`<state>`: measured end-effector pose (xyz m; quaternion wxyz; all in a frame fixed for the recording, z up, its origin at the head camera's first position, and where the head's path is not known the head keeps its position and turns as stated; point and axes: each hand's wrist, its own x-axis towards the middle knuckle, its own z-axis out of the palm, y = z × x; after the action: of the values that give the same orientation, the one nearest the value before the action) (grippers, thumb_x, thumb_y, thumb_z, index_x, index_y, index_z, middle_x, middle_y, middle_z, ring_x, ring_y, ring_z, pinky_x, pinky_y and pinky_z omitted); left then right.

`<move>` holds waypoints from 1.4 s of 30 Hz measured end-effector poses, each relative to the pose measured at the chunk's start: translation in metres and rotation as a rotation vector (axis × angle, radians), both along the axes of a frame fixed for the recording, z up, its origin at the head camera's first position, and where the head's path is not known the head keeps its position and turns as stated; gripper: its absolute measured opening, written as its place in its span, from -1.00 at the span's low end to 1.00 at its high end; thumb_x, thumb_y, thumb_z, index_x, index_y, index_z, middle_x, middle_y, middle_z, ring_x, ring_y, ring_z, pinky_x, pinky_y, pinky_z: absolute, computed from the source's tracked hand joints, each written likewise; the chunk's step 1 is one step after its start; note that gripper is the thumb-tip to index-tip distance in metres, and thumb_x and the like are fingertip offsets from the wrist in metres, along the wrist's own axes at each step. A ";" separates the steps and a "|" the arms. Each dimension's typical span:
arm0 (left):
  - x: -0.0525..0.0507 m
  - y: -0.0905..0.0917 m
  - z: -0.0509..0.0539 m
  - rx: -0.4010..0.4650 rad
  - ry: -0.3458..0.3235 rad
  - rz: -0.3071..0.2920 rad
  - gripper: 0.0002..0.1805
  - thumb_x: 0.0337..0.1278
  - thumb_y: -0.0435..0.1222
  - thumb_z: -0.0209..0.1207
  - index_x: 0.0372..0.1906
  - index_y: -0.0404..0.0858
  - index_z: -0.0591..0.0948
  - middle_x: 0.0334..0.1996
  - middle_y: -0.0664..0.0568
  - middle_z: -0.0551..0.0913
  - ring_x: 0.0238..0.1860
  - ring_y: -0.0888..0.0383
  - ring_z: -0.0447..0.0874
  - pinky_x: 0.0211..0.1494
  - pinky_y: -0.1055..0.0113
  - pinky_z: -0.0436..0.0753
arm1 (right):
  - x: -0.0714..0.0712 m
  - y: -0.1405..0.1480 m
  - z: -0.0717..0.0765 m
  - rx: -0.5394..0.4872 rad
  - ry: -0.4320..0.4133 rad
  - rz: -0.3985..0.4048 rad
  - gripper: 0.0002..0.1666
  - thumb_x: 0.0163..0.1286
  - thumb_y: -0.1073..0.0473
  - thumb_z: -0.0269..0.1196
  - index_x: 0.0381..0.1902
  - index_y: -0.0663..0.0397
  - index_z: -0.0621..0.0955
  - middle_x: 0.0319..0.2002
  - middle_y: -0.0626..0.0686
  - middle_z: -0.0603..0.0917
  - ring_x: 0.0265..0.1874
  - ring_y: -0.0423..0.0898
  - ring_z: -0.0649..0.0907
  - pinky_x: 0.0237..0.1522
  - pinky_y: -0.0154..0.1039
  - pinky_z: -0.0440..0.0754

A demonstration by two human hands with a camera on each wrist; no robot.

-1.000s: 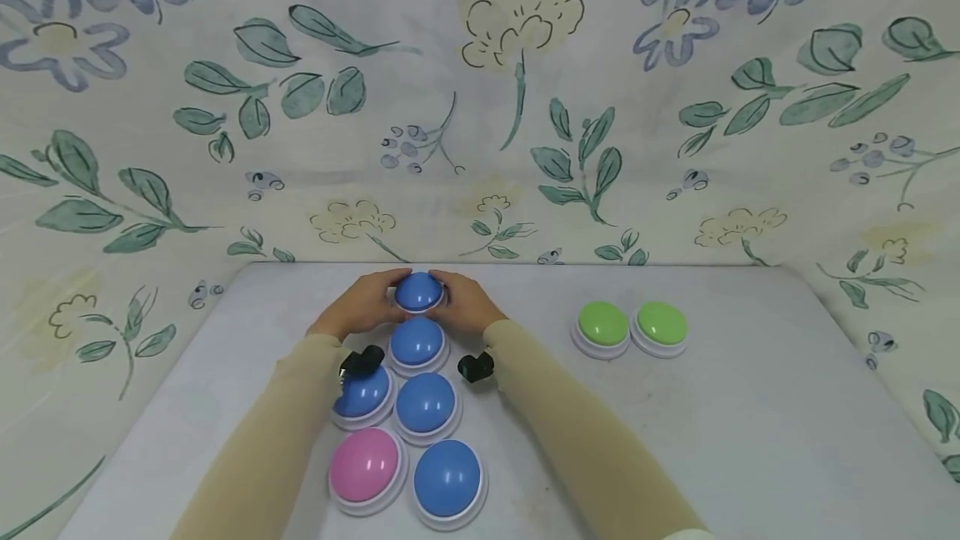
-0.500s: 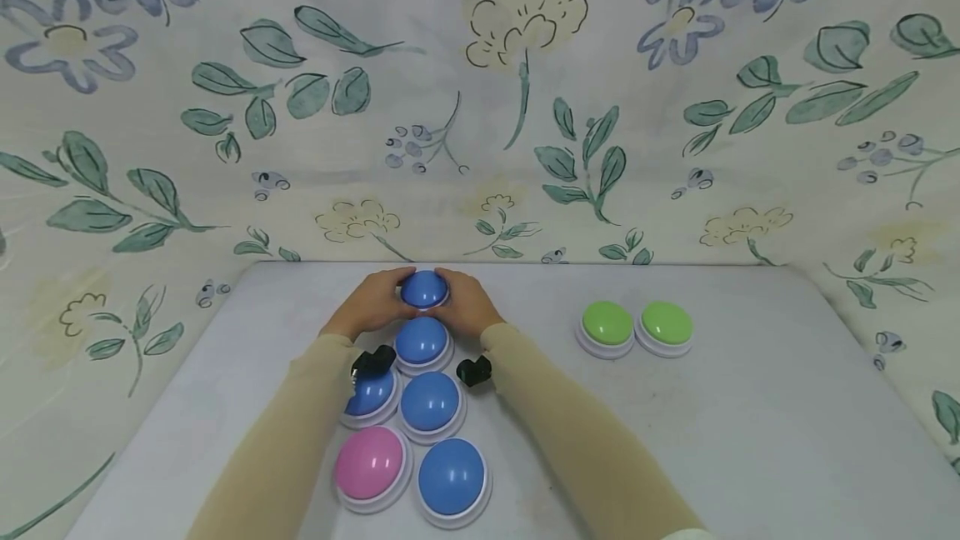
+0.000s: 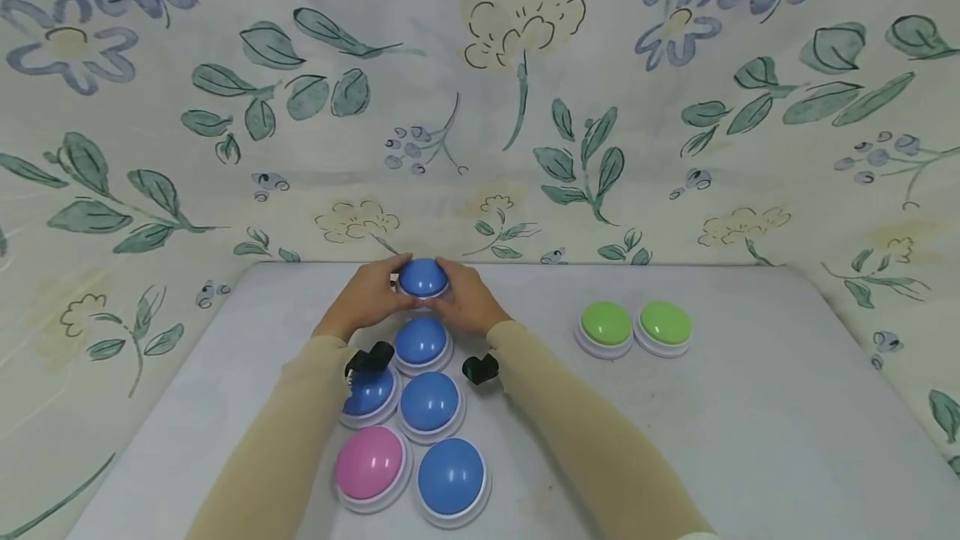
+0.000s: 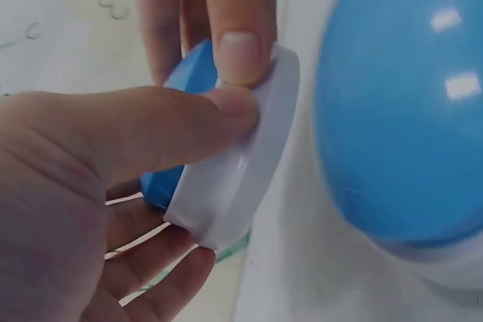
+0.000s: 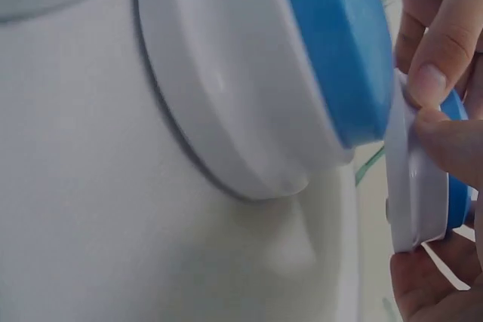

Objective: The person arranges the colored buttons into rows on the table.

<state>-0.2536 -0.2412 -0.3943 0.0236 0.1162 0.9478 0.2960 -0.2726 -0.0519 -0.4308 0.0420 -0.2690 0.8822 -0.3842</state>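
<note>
1. The floral cloth [image 3: 480,119] stands behind the white surface [image 3: 750,432]; the surface's far edge runs just behind my work.
2. Nearer me than that work, four buttons lie in a cluster: three blue buttons [image 3: 430,401] and a pink button [image 3: 369,462]; well apart to the right sit two green buttons [image 3: 606,323], side by side.
3. My left hand [image 3: 369,297] is on one side and my right hand [image 3: 471,300] on the other; neither is nearer, since both touch the same thing.
4. That thing is the held blue button [image 3: 423,277], left of the middle at the far edge; it is round, with no long axis to align; its dome faces up and its white base down, and it looks raised off the surface.
5. On my side of it, straight in line, lies the neighbouring blue button [image 3: 421,340]; I judge this line matters most, with only a small gap between the two.
6. My fingers [image 4: 181,122] part to the button's width and curl round it from both sides; my thumb tips meet, or nearly, on the near rim of its base.
</note>
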 end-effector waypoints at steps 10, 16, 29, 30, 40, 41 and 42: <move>0.017 0.006 0.009 0.059 0.042 0.037 -0.11 0.15 -0.28 0.37 0.50 -0.47 0.21 0.41 -0.36 0.35 0.32 -0.30 0.44 0.34 -0.13 0.48 | 0.015 0.004 0.014 0.052 0.086 -0.002 -0.13 0.50 0.01 0.23 0.56 0.23 0.13 0.53 0.17 0.24 0.52 0.05 0.22 0.52 -0.16 0.15; 0.026 0.014 0.012 0.095 0.061 0.067 -0.10 0.15 -0.31 0.37 0.52 -0.43 0.18 0.44 -0.33 0.32 0.36 -0.30 0.40 0.37 -0.12 0.45 | 0.023 0.012 0.023 0.046 0.118 0.003 -0.14 0.48 0.05 0.26 0.55 0.22 0.15 0.52 0.16 0.26 0.51 0.06 0.24 0.51 -0.13 0.18; 0.046 0.038 0.016 0.136 0.066 0.097 -0.12 0.20 -0.31 0.35 0.54 -0.39 0.17 0.46 -0.26 0.32 0.36 -0.30 0.40 0.36 -0.14 0.44 | 0.040 0.037 0.024 -0.022 0.117 -0.028 -0.13 0.44 0.04 0.30 0.55 0.15 0.19 0.50 0.13 0.30 0.48 0.07 0.30 0.47 -0.05 0.29; 0.047 0.040 0.016 0.132 0.067 0.101 -0.12 0.19 -0.31 0.36 0.54 -0.39 0.18 0.45 -0.26 0.32 0.36 -0.30 0.40 0.36 -0.14 0.44 | 0.042 0.038 0.024 -0.022 0.120 -0.030 -0.13 0.44 0.05 0.30 0.55 0.16 0.19 0.50 0.14 0.30 0.47 0.08 0.30 0.47 -0.05 0.29; 0.059 0.059 0.022 0.128 0.082 0.116 -0.12 0.14 -0.33 0.39 0.52 -0.39 0.22 0.41 -0.28 0.39 0.34 -0.28 0.44 0.34 -0.14 0.47 | 0.053 0.053 0.024 -0.056 0.172 -0.041 -0.14 0.42 0.07 0.32 0.53 0.21 0.22 0.47 0.18 0.33 0.45 0.12 0.32 0.47 -0.02 0.28; 0.060 0.061 0.023 0.127 0.087 0.114 -0.12 0.14 -0.33 0.39 0.52 -0.39 0.23 0.40 -0.28 0.39 0.34 -0.28 0.44 0.34 -0.14 0.47 | 0.054 0.055 0.024 -0.063 0.175 -0.041 -0.14 0.42 0.07 0.32 0.52 0.21 0.22 0.47 0.18 0.34 0.44 0.11 0.33 0.47 -0.02 0.29; 0.061 0.063 0.023 0.127 0.092 0.111 -0.12 0.13 -0.33 0.39 0.52 -0.39 0.23 0.40 -0.28 0.40 0.34 -0.27 0.45 0.34 -0.14 0.47 | 0.055 0.057 0.024 -0.070 0.175 -0.042 -0.14 0.42 0.08 0.33 0.52 0.21 0.22 0.46 0.17 0.34 0.44 0.11 0.33 0.47 -0.02 0.29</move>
<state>-0.1931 -0.1786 -0.3712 -0.0439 0.0781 0.9322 0.3506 -0.2181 0.0048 -0.4068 -0.0528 -0.2844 0.8740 -0.3905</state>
